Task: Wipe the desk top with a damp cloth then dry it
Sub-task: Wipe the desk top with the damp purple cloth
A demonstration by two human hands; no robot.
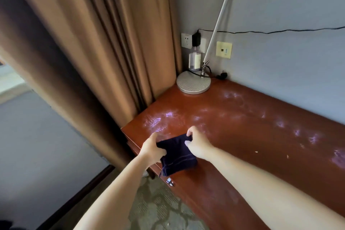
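Left hand (152, 148) and right hand (196, 144) both grip the dark cloth (177, 155), each pinching an upper corner with curled fingers and thumb; the left takes the corner at about 9 o'clock of the cloth, the right the corner at about 1 o'clock. Cloth lies folded at the near left corner of the desk top (252, 136), its lower edge hanging just over the front rim at 6 o'clock. Pale streaks and patches mark the red-brown surface from 11 o'clock round to 3 o'clock of the cloth, so most of the wiping appears yet to be done. A lamp base (193, 85) and a clear bottle (194, 59) stand at 12 o'clock in the far corner, beside the curtain (112, 43).

Handling, as a judgement: the cloth looks soft, light and limp, likely clinging slightly if damp. It should be held by the folded edges or pressed flat under a palm, since a loose pinch would let it bunch or unfold.
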